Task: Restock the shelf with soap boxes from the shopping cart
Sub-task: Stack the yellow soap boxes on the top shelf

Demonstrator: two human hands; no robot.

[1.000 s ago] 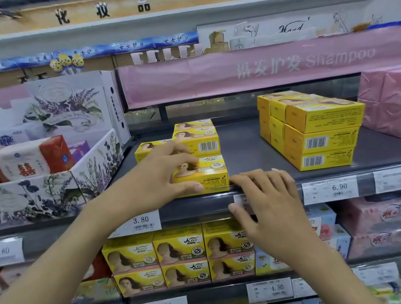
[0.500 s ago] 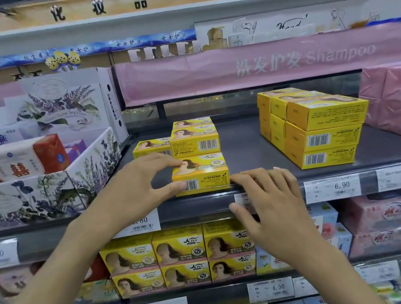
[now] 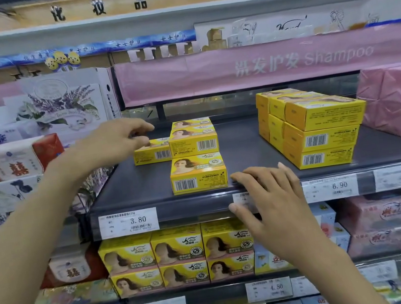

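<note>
In the head view, the left hand (image 3: 114, 141) is over the back-left soap box (image 3: 151, 154). Its fingers are loosely bent and grip nothing; whether they touch this box I cannot tell. The right hand (image 3: 271, 198) lies flat on the shelf (image 3: 246, 150) front edge, fingers spread, holding nothing. The front soap box (image 3: 198, 173) lies free near this edge, just left of the right fingertips. A two-box stack (image 3: 193, 139) stands behind it.

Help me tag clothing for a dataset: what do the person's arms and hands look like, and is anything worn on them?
The left hand and right hand carry no gloves or rings. The arms behind them are bare to the frame's edge: no sleeves, watch or bracelet.
</note>
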